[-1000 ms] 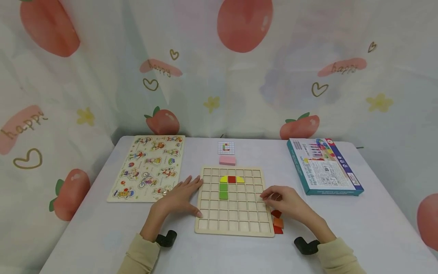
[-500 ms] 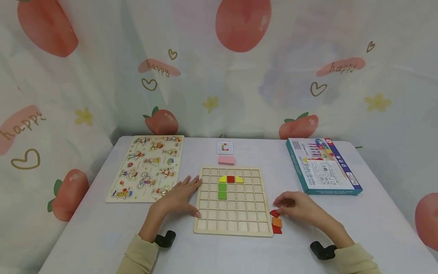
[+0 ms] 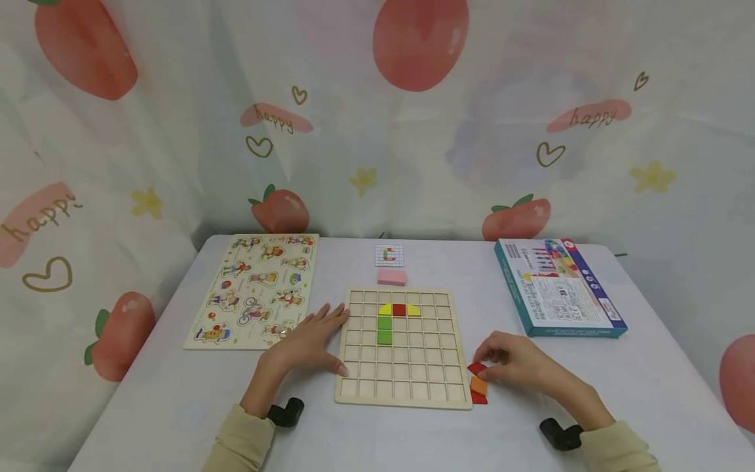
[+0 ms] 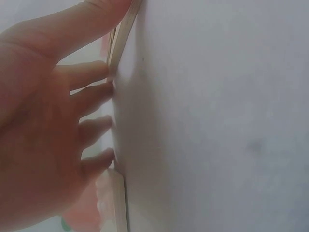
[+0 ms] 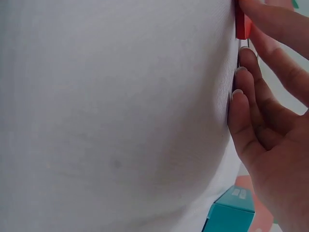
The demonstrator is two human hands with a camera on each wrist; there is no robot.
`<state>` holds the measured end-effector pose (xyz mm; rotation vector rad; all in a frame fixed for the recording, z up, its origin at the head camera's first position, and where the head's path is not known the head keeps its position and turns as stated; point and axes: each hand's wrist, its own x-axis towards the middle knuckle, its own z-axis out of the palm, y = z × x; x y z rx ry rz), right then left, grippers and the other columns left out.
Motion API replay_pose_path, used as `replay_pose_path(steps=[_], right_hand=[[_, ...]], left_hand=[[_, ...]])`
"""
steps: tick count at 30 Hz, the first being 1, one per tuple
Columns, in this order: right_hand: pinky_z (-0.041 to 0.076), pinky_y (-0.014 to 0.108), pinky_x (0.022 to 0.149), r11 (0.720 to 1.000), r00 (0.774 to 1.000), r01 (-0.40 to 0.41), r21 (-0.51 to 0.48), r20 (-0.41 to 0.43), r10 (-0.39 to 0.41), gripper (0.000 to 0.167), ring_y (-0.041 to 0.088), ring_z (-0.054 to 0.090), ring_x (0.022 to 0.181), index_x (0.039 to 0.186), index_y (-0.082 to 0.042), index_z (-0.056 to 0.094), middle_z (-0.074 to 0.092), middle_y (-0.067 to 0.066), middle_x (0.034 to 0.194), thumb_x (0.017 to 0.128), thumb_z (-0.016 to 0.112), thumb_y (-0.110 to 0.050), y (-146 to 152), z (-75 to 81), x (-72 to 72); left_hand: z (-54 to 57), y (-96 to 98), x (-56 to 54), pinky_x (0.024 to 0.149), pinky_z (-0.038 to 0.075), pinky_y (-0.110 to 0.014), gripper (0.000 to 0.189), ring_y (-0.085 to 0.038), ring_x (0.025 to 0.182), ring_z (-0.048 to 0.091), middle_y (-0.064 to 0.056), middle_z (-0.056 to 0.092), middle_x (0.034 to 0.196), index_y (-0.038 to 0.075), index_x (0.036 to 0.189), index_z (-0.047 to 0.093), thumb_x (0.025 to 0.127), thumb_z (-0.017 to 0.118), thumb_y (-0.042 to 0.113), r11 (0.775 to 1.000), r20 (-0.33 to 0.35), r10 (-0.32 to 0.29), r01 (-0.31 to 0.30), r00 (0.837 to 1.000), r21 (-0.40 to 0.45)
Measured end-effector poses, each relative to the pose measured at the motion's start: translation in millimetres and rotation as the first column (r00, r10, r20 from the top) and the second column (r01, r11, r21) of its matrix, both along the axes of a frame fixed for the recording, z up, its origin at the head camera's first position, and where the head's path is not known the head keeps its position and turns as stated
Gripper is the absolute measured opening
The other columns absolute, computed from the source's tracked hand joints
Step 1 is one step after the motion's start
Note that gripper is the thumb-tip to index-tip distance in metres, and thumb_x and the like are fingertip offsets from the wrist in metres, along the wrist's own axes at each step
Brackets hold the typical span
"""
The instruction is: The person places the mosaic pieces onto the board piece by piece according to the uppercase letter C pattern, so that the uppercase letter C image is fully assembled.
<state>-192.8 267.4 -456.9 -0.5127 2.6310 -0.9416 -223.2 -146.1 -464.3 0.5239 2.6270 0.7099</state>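
Note:
A square wooden grid board lies in the middle of the table, holding two yellow curved blocks, a red square block and two green square blocks. My left hand rests at the board's left edge, fingers spread, the thumb touching its lower left side. Beside the board's right edge, my right hand pinches a red block between thumb and index finger. In the right wrist view that red block shows at the fingertips. An orange block lies just below, partly over another red piece.
A small pattern card and a pink block lie behind the board. On the left is a wooden picture puzzle. A teal-sided box stands at the back right. A printed cloth hangs behind the table.
My right hand has drawn back from over the board's right side to the loose pieces and now takes hold of the red one, which has turned slightly. The left hand stays in place.

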Motion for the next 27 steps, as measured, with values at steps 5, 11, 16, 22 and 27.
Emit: replay_pose_path(steps=[5,11,16,22,27], right_hand=[[0.052,0.018,0.075,1.000,1.000,-0.007,-0.010,0.028,0.007,0.020,0.013,0.057,0.088,0.099,-0.017,0.070,0.066,-0.006,0.094,0.085,0.084,-0.019,-4.4,0.5,-0.4],[0.055,0.017,0.076,0.999,0.999,-0.010,-0.043,0.034,0.011,0.015,0.012,0.061,0.085,0.098,-0.015,0.069,0.069,-0.006,0.091,0.089,0.080,-0.014,-14.6,2.9,-1.4],[0.055,0.018,0.079,0.998,1.000,-0.002,-0.061,-0.016,0.001,0.011,0.012,0.061,0.088,0.102,-0.016,0.073,0.070,-0.007,0.095,0.091,0.077,-0.014,-27.0,5.3,-5.1],[0.056,0.016,0.086,0.992,0.999,-0.007,-0.123,-0.046,0.002,0.016,0.012,0.065,0.094,0.112,-0.015,0.076,0.073,-0.003,0.106,0.095,0.073,-0.014,-44.3,8.1,-10.5],[0.058,0.016,0.084,0.982,0.999,-0.009,-0.188,-0.040,0.002,0.018,0.013,0.066,0.092,0.113,-0.009,0.074,0.073,0.000,0.104,0.095,0.073,-0.012,-60.6,6.9,-15.9]], left_hand=[[-1.3,-0.5,-0.6,0.131,0.011,-0.053,0.113,-0.033,0.161,0.008,-0.005,0.021,0.172,0.011,0.162,0.033,0.071,0.094,0.039,1.000,0.002,0.004,-0.004,1.000,0.001],[-3.8,-0.3,-1.5,0.131,0.011,-0.053,0.113,-0.032,0.161,0.008,-0.004,0.021,0.172,0.011,0.162,0.032,0.072,0.093,0.039,1.000,0.001,0.002,-0.002,1.000,-0.002],[-2.6,0.3,-0.8,0.131,0.011,-0.053,0.113,-0.032,0.161,0.008,-0.004,0.021,0.172,0.012,0.162,0.032,0.072,0.093,0.039,1.000,0.002,0.005,-0.005,1.000,-0.004],[-2.1,1.0,-1.7,0.132,0.011,-0.052,0.112,-0.032,0.161,0.008,-0.004,0.021,0.172,0.012,0.162,0.032,0.072,0.093,0.039,1.000,-0.001,0.001,-0.001,1.000,-0.007],[-0.9,1.2,-2.0,0.131,0.011,-0.053,0.112,-0.032,0.161,0.009,-0.004,0.021,0.172,0.012,0.162,0.032,0.072,0.093,0.039,1.000,-0.004,-0.001,0.001,1.000,-0.009]])
